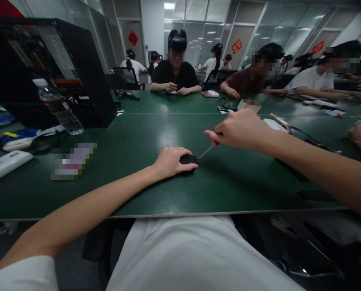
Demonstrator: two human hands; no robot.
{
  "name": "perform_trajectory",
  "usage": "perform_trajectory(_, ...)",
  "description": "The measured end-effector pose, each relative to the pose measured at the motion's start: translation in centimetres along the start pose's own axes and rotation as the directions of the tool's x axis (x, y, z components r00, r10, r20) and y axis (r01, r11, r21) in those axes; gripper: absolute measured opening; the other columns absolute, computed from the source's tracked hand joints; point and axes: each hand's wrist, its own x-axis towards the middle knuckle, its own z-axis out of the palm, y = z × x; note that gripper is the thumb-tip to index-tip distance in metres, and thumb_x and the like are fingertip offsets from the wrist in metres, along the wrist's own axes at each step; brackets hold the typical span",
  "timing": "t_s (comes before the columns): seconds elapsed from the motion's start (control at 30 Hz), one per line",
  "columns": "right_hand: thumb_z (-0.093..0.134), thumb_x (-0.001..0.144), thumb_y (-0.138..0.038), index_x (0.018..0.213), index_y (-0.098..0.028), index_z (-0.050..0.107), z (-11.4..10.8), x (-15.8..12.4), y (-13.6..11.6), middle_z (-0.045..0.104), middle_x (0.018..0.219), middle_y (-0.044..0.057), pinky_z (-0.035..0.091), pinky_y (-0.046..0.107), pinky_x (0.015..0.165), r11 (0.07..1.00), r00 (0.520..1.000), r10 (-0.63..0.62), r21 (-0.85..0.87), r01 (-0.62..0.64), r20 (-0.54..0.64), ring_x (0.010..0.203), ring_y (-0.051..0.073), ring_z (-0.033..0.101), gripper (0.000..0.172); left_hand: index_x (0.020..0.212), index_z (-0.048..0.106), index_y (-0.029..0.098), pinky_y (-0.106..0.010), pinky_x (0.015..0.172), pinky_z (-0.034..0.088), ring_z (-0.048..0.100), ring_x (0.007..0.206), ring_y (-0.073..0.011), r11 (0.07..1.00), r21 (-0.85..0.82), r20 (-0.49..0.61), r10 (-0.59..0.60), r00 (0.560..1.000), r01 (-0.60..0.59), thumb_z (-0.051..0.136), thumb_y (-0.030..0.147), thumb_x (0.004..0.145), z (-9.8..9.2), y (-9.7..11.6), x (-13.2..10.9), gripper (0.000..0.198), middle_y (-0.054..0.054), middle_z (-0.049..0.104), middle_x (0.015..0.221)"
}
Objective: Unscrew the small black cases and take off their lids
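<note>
My left hand (169, 161) lies curled over a small black object (189, 159) on the green table (138, 186), pressing it down; most of the object is hidden under my fingers. My right hand (241, 129) is closed round a small screwdriver (209, 148) with an orange-red handle. The thin metal shaft slants down to the left, and its tip touches the right end of the black object.
An open black computer case (41, 68) and a plastic water bottle (59, 107) stand at the back left, with white and blue items near them. A small cardboard box (249, 105) and cables lie to the right. Several people sit along the far and right sides.
</note>
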Motion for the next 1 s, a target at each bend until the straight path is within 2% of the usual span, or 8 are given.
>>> perform_trajectory(0.07,0.044,0.096,-0.06,0.056,-0.02,0.071,2.3,-0.7,0.9,0.058,0.046,0.006,0.022,0.03,0.052,0.981,0.984,0.11,0.145,-0.13,0.138,0.045,0.014,0.048,0.063,0.11,0.074,0.019,-0.031,0.075,0.048,0.073,0.094,-0.0241,1.0,0.002,0.004,-0.003,1.0,0.003,0.067,0.058,0.088,-0.1,0.1,0.0,0.044,-0.005,0.078,0.107)
perform_trajectory(0.17,0.04,0.098,-0.062,0.05,-0.019,0.067,5.2,-2.1,1.0,0.056,0.044,0.004,0.028,0.029,0.049,0.871,0.898,0.157,0.372,-0.322,0.411,0.041,0.014,0.048,0.069,0.11,0.074,0.019,-0.031,0.076,0.049,0.073,0.094,-0.0242,1.0,0.005,0.006,-0.005,1.0,0.005,0.068,0.057,0.088,-0.2,0.1,0.0,0.044,-0.006,0.078,0.109)
perform_trajectory(0.23,0.034,0.101,-0.061,0.047,-0.019,0.062,6.4,-3.1,0.6,0.057,0.045,0.004,0.03,0.03,0.049,0.819,0.876,0.157,0.435,-0.373,0.456,0.041,0.014,0.049,0.073,0.109,0.074,0.018,-0.031,0.077,0.049,0.073,0.094,-0.0242,1.0,0.001,0.002,-0.007,1.0,0.007,0.069,0.057,0.087,-0.1,0.1,0.0,0.045,-0.006,0.078,0.108)
perform_trajectory(0.37,0.033,0.102,-0.06,0.064,-0.019,0.071,6.6,-5.0,0.4,0.067,0.058,0.006,0.028,0.03,0.052,0.922,0.98,0.163,0.336,-0.192,0.112,0.053,0.016,0.057,0.067,0.108,0.076,0.019,-0.031,0.077,0.05,0.073,0.093,-0.0239,1.0,-0.011,-0.024,-0.025,0.999,0.024,0.069,0.058,0.087,0.1,-0.1,0.0,0.045,-0.005,0.079,0.105)
perform_trajectory(0.47,0.036,0.1,-0.064,0.067,-0.02,0.069,6.3,-5.7,1.3,0.07,0.066,0.007,0.025,0.03,0.054,0.983,0.994,0.038,0.181,-0.018,-0.106,0.061,0.017,0.061,0.065,0.108,0.076,0.019,-0.031,0.078,0.05,0.074,0.094,-0.0245,0.999,-0.005,-0.039,-0.036,0.999,0.036,0.069,0.059,0.086,0.2,-0.1,-0.1,0.046,-0.006,0.079,0.105)
perform_trajectory(0.57,0.037,0.101,-0.063,0.066,-0.02,0.067,7.4,-5.5,2.1,0.068,0.065,0.007,0.025,0.03,0.055,0.98,0.99,-0.04,0.187,0.065,-0.139,0.061,0.016,0.06,0.063,0.109,0.077,0.019,-0.031,0.079,0.05,0.074,0.095,-0.0247,0.999,-0.01,-0.048,-0.041,0.998,0.04,0.07,0.059,0.086,0.2,0.0,-0.1,0.046,-0.006,0.079,0.106)
perform_trajectory(0.83,0.022,0.104,-0.043,0.066,-0.019,0.065,14.1,-2.1,0.7,0.066,0.063,0.005,0.032,0.027,0.059,0.904,0.991,-0.075,0.412,0.115,-0.11,0.058,0.015,0.056,0.062,0.108,0.078,0.022,-0.029,0.075,0.05,0.075,0.087,-0.0225,0.997,-0.009,-0.066,-0.08,0.995,0.079,0.071,0.059,0.085,0.3,0.2,-0.3,0.044,-0.003,0.081,0.1)
perform_trajectory(1.0,0.023,0.103,-0.049,0.069,-0.018,0.064,14.5,-1.2,0.3,0.067,0.071,0.008,0.031,0.029,0.061,0.899,0.99,-0.054,0.425,0.104,-0.128,0.065,0.017,0.057,0.061,0.11,0.077,0.022,-0.03,0.074,0.05,0.075,0.089,-0.0235,0.998,0.022,-0.066,-0.053,0.996,0.055,0.068,0.06,0.087,0.4,0.1,-0.3,0.045,-0.004,0.08,0.101)
